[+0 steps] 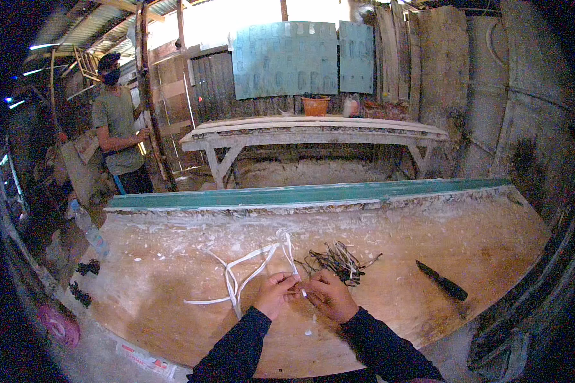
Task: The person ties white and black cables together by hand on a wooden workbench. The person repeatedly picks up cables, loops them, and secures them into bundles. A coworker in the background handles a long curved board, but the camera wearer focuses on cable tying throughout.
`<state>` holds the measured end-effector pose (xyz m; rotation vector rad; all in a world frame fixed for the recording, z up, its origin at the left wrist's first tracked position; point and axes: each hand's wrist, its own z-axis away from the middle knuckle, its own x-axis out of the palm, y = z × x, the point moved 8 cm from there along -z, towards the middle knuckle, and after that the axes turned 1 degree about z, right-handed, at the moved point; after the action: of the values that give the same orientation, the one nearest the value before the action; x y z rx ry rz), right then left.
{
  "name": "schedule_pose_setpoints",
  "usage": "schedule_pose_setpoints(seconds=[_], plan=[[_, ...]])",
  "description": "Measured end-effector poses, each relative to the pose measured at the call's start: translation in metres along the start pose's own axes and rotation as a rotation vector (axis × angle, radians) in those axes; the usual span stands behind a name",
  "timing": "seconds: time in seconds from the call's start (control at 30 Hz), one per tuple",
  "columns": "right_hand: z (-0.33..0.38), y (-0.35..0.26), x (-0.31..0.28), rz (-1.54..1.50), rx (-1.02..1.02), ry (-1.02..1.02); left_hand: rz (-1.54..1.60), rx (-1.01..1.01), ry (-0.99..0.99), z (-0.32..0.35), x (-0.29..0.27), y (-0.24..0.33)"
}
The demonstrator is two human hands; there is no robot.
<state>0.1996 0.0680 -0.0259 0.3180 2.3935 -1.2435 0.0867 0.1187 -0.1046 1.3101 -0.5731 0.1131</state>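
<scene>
Both hands meet low in the middle of the wooden table (166, 255), fingertips nearly touching. Left hand (276, 295): thumb and fingers pinched on a white strip (252, 256). Right hand (331, 295): fingertips closed on the same strip near its short end, which pokes out below; finer detail of the grip is hidden by the fingers. The rest of the strip rises from the hands, bends over beyond them and trails in loose loops across the tabletop to the left. Just beyond the right hand, a tangled heap of dark strips (342, 262). Well to the right, a black knife (442, 281) lies flat, its tip angled away from the person. Two small dark bundles (83, 281) sit by the left edge; a clear plastic bottle (89, 230) leans near them. A long green board (300, 194) runs along the far edge. Beyond it, an orange tub (315, 106) on a pale bench (313, 137); a co-worker (118, 121) stands at far left.
</scene>
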Motion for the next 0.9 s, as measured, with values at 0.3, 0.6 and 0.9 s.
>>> schedule_pose_setpoints(seconds=[0.3,0.6,0.9], plan=[[0.000,-0.010,-0.009,0.256,-0.158,0.145,-0.018,-0.009,-0.034,-0.001,0.007,0.003],[0.005,0.047,-0.006,-0.486,0.345,0.262,-0.020,0.079,-0.033,0.000,0.012,0.009],[0.006,0.054,-0.003,-0.393,0.375,0.193,0.005,0.152,-0.045,0.002,0.014,0.017]])
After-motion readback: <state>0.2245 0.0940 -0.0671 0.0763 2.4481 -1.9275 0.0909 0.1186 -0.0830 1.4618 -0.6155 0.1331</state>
